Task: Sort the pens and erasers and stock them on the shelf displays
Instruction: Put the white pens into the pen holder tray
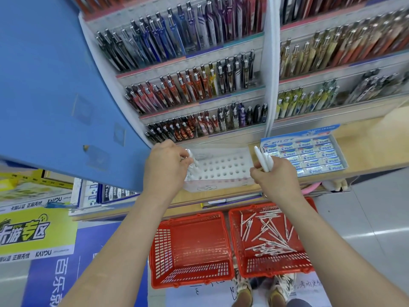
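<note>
My left hand pinches one white pen by its top, over the left end of a white holder tray full of round holes on the shelf ledge. My right hand grips a small bunch of white pens pointing up, just right of the tray. Right of that stands a box of Pilot erasers in blue and white sleeves. Below on the floor, the right red basket holds several loose white pens; the left red basket looks empty.
Tiered racks of packaged pens rise above the ledge, with more racks to the right. A blue panel juts out at left. Yellow and green signage lies lower left. My shoes stand behind the baskets.
</note>
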### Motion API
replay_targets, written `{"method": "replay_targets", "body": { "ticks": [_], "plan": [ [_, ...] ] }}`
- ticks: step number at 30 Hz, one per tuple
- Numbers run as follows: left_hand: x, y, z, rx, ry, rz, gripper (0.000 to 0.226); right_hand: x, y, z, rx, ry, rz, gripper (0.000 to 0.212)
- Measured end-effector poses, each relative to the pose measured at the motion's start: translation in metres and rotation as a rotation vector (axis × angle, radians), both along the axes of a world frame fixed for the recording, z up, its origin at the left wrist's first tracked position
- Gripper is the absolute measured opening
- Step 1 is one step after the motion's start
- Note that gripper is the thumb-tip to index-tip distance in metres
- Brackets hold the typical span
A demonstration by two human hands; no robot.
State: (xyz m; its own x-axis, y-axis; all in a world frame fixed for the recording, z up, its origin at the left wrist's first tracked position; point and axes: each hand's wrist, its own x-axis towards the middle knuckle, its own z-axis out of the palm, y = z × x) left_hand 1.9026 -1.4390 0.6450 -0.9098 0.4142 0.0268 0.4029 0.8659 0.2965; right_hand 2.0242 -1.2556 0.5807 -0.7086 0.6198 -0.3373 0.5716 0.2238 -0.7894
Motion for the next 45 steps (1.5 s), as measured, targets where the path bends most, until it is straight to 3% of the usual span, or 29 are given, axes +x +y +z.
{"method": "replay_targets", "body": {
  "ticks": [7, 9, 11, 13, 15, 17, 22, 26, 27, 30, 35, 40, 45],
  "plan": [
    [-0.002, 0.005, 0.002, -0.089, -0.005, 0.01, 0.013, 0.0, 0.001, 0.018, -0.125, 0.026, -0.073, 0.029],
    [0.005, 0.006, 0.008, -0.073, 0.007, 0.018, 0.019, 0.002, 0.006, 0.033, -0.424, 0.152, -0.21, 0.019],
    [0.021, 0.012, 0.02, 0.034, -0.001, 0.003, 0.014, 0.003, 0.01, 0.048, -0.864, 0.321, -0.31, 0.017],
    [0.045, 0.024, 0.032, 0.205, -0.181, -0.041, 0.013, 0.001, 0.009, 0.059, -1.16, 0.449, -0.363, 0.021],
    [0.072, 0.036, 0.036, 0.337, -0.442, -0.088, 0.016, -0.003, 0.002, 0.065, -1.26, 0.527, -0.424, 0.025],
    [0.092, 0.042, 0.035, 0.412, -0.542, -0.086, 0.013, -0.005, -0.008, 0.071, -1.247, 0.563, -0.492, 0.025],
    [0.103, 0.035, 0.029, 0.539, -0.508, -0.053, 0.014, -0.006, -0.026, 0.078, -1.126, 0.557, -0.591, 0.034],
    [0.104, 0.031, 0.036, 0.589, -0.475, 0.035, 0.011, -0.002, -0.029, 0.076, -0.811, 0.454, -0.484, 0.039],
    [0.102, 0.03, 0.04, 0.617, -0.458, 0.074, 0.013, -0.001, -0.028, 0.075, -0.814, 0.441, -0.446, 0.039],
    [0.092, 0.024, 0.05, 0.789, -0.48, 0.238, 0.017, 0.006, -0.019, 0.074, -1.069, 0.462, -0.333, 0.032],
    [0.078, 0.011, 0.058, 1.175, -0.778, 0.392, 0.012, 0.015, -0.014, 0.07, -1.265, 0.523, -0.159, 0.016],
    [0.074, 0.006, 0.063, 1.089, -0.678, 0.398, 0.011, 0.012, -0.017, 0.068, -1.233, 0.473, -0.103, 0.01],
    [0.053, -0.015, 0.082, 0.771, -0.227, 0.313, 0.022, 0.005, -0.015, 0.057, -1.121, 0.357, -0.239, 0.015]
  ]
}}
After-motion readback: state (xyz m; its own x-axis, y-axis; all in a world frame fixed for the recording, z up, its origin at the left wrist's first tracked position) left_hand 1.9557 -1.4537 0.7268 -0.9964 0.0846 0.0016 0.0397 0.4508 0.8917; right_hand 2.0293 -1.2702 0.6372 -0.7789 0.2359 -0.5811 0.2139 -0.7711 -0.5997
